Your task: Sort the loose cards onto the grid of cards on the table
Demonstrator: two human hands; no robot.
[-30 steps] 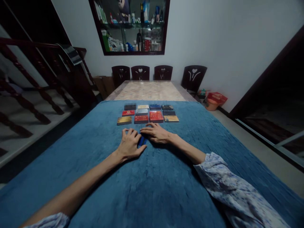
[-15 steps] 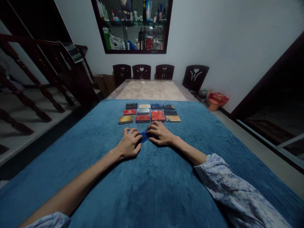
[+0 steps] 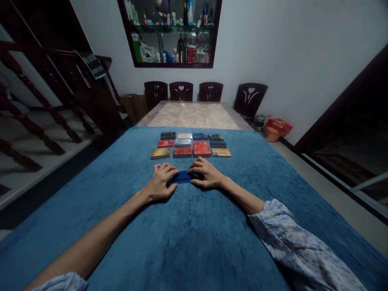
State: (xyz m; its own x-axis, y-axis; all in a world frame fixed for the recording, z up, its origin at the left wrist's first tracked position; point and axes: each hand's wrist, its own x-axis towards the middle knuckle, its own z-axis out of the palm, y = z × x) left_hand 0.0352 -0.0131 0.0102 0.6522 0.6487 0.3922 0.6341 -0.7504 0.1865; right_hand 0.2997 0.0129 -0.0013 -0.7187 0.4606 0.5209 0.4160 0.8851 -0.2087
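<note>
Low over the blue cloth lies a dark blue card (image 3: 183, 177) with a darker stripe along it; its two ends are partly hidden by fingers. My left hand (image 3: 161, 182) grips its left end, thumb at the near edge and fingers over the far edge. At the opposite end my right hand (image 3: 206, 173) is closed on it in the same way. Just beyond the hands, card stacks stand in rows, the nearest being a gold stack (image 3: 160, 153), a red stack (image 3: 182, 152), another red stack (image 3: 201, 149) and a yellow stack (image 3: 221, 152).
The blue cloth (image 3: 188, 238) covers the near part of a long table with a stone-patterned top (image 3: 197, 115). Dark chairs (image 3: 181, 92) line the far end. A wooden railing (image 3: 60, 117) runs at left, and an orange bucket (image 3: 273, 133) stands at right.
My left hand has shifted slightly left, and both hands are a little farther apart. The blue card has turned from slanted to nearly level, with more of it showing between them.
</note>
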